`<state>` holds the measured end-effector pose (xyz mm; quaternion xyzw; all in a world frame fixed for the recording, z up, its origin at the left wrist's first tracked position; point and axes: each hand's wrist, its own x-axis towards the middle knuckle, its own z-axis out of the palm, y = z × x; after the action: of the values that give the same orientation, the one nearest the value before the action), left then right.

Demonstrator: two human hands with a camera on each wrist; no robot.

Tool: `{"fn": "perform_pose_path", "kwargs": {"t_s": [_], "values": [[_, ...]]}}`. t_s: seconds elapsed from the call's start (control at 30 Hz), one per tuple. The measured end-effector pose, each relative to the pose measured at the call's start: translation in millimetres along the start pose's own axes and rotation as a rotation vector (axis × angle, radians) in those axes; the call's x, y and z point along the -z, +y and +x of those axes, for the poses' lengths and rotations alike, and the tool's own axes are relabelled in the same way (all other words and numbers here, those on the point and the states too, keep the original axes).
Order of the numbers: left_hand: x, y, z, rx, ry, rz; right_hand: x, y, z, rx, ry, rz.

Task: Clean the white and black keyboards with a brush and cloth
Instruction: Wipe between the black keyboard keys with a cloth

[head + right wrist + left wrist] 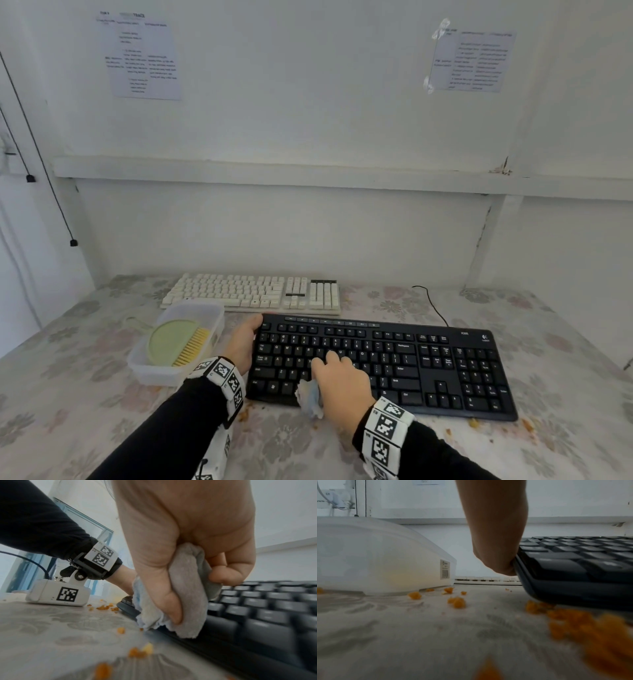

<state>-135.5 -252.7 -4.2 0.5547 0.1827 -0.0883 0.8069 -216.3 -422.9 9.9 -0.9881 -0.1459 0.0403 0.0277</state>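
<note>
The black keyboard [411, 363] lies near the table's front edge, and the white keyboard [253, 293] lies behind it. My left hand [245, 342] grips the black keyboard's left end [556, 566]. My right hand [339, 380] holds a bunched grey-white cloth [187, 599] against the keys near the front left of the black keyboard [257, 608]. A bit of the cloth [310, 397] sticks out left of that hand. The green brush [178, 342] with yellow bristles lies in a translucent container [161, 371] to the left.
Orange crumbs [457, 602] lie scattered on the flowered tablecloth [85, 394] around the black keyboard's left and front edges. The container [376, 561] stands close beside my left hand. A black cable [431, 303] runs behind the black keyboard. A white wall closes the back.
</note>
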Motion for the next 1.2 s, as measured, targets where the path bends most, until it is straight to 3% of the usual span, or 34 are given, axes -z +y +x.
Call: {"fn": "perform_pose_path", "kwargs": {"t_s": [0.5, 0.73, 1.2], "values": [[-1.0, -2.2, 1.2, -0.008, -0.022, -0.019, 9.6, 93.8, -36.1, -0.159, 0.041, 0.031], [-2.5, -5.8, 5.4, -0.013, -0.014, -0.027, 13.2, 144.0, -54.6, -0.294, 0.076, 0.114], [1.6, -7.3, 12.9, -0.029, 0.026, -0.001, 10.2, 196.7, -75.7, -0.568, 0.108, 0.121]]}}
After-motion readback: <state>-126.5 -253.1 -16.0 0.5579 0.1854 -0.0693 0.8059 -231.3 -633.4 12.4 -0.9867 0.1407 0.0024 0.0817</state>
